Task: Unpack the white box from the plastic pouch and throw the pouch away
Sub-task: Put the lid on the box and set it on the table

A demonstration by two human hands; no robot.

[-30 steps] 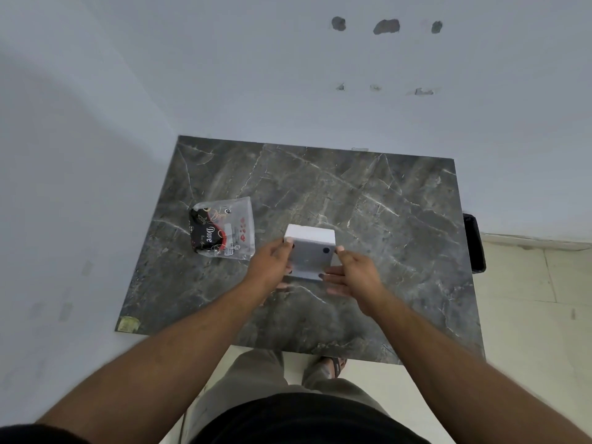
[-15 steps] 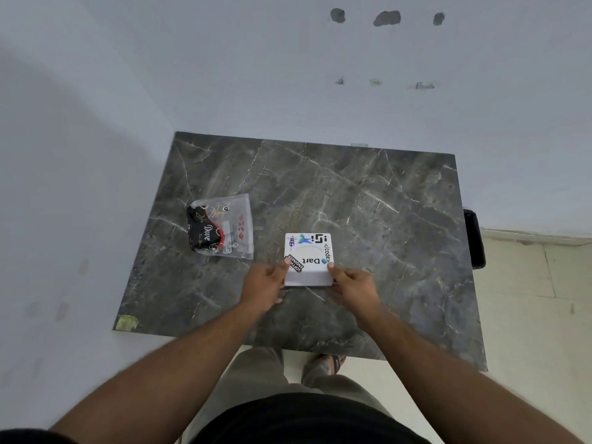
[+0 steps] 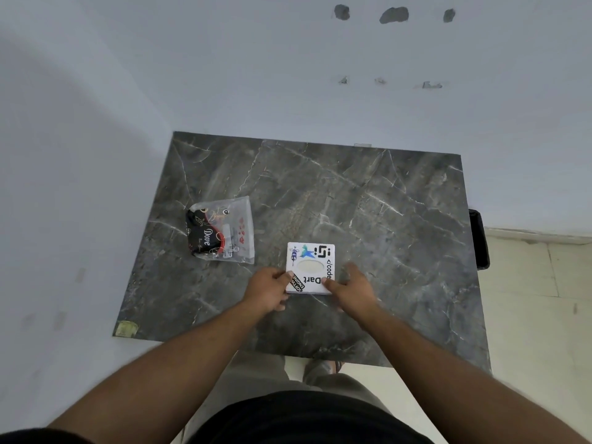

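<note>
The white box (image 3: 310, 267), covered with stickers, lies flat on the dark marble table (image 3: 368, 203) near its front middle. My left hand (image 3: 267, 290) pinches the box's near left corner, thumb on top. My right hand (image 3: 352, 291) has its thumb resting on the near right corner, while its fingers are spread apart beside the box's right side. The clear plastic pouch (image 3: 224, 233) lies to the left of the box, apart from it, with a black printed packet still inside.
The table stands against a pale wall at the back and left. A black object (image 3: 479, 240) hangs off the table's right edge. A yellowish sticker (image 3: 126, 328) marks the front left corner. Tiled floor lies to the right.
The box went from held up on edge between both hands to lying flat with its sticker face up. My right hand's fingers have opened away from its side.
</note>
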